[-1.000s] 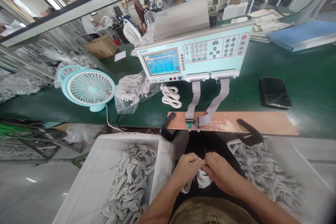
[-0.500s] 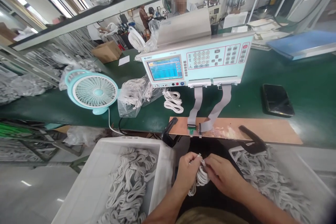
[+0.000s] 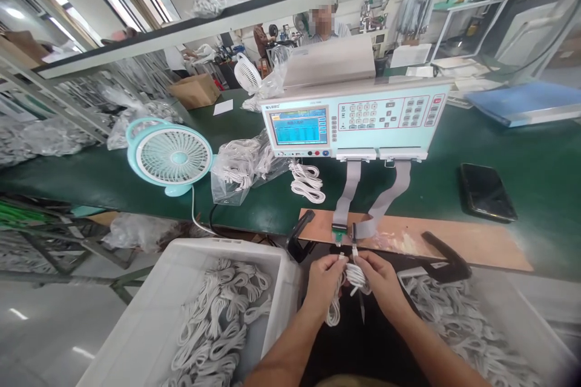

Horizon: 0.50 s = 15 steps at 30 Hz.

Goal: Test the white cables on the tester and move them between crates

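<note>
My left hand (image 3: 323,281) and my right hand (image 3: 380,279) both pinch a coiled white cable (image 3: 354,278) in front of me. Each hand holds one cable end up close to the small connectors (image 3: 345,231) at the front edge of a wooden board (image 3: 454,240). Grey ribbon cables (image 3: 348,188) run from those connectors up to a pale blue tester (image 3: 358,118) with a lit screen. The rest of the coil hangs below my hands.
A white bin (image 3: 181,290) of coiled cables stands at my left, another (image 3: 458,320) at my right. On the green bench are a teal fan (image 3: 171,157), a bag of cables (image 3: 240,166), loose coils (image 3: 307,181) and a black phone (image 3: 488,192). Black clamps (image 3: 447,248) hold the board. A person sits beyond the tester.
Both hands have lifted the cable up and forward from my lap to the connectors at the board's edge. The camera has tilted upward slightly.
</note>
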Available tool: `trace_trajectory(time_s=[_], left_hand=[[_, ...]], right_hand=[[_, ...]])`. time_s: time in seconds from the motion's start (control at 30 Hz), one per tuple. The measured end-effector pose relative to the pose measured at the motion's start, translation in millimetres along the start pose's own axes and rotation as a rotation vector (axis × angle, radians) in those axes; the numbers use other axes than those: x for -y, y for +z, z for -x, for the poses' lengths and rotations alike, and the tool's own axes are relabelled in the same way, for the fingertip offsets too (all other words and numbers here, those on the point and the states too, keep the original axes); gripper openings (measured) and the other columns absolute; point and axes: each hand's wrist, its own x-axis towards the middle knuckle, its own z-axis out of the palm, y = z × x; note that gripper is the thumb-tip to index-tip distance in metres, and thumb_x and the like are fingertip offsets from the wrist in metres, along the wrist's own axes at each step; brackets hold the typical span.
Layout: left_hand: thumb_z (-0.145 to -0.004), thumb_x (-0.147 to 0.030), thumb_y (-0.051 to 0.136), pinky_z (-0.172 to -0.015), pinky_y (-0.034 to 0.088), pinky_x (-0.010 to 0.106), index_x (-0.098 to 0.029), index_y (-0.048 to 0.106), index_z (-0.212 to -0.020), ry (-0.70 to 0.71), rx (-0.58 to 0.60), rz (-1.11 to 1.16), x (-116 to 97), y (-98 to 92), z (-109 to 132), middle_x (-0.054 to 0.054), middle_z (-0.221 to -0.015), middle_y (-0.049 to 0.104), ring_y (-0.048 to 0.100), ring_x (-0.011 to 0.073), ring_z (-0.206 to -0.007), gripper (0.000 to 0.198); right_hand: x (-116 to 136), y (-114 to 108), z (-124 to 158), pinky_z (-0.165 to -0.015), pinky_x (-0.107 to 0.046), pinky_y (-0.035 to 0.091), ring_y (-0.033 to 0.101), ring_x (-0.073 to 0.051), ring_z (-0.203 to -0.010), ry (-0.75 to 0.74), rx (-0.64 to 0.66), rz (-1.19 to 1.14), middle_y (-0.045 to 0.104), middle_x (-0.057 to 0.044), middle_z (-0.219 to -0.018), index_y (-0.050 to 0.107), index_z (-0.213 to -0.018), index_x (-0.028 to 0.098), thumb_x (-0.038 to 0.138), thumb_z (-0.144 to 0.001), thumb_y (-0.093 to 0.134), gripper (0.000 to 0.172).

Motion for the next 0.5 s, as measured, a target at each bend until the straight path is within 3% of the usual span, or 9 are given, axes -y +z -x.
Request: trace_trajectory(time_s=[0.23,0.33,0.5], left_hand=[[-0.08,-0.049,0.054,-0.033,0.03,0.017,-0.015,0.057,-0.068,0.003,0.18,-0.158,-9,-17.9,-10,-0.002,-0.049,0.049,0.048,0.011,-0.041,0.036],[-0.079,-0.043,0.055,-0.036,0.028,0.018,-0.015,0.056,-0.065,0.036,0.12,-0.114,-8,-18.2,-14,-0.003,-0.05,0.047,0.041,0.0083,-0.04,0.032],[-0.08,-0.037,0.056,-0.047,0.033,0.019,-0.014,0.059,-0.063,0.144,0.03,-0.06,-2,-11.8,-17,-0.003,-0.058,0.046,0.042,0.0082,-0.051,0.029]], right_hand=[[6,10,-2,-0.049,-0.021,0.042,0.05,-0.013,-0.051,0.181,-0.043,-0.241,0.061,-0.002,-0.061,0.067,-0.069,0.016,0.047,-0.063,0.083,0.035],[12,13,-4,-0.051,-0.021,0.043,0.053,-0.014,-0.055,0.213,-0.072,-0.274,0.062,-0.002,-0.061,0.068,-0.069,0.017,0.043,-0.058,0.086,0.034],[9,7,-6,-0.06,-0.023,0.046,0.056,-0.016,-0.061,0.193,-0.024,-0.232,0.064,-0.002,-0.066,0.071,-0.075,0.018,0.044,-0.063,0.084,0.031]])
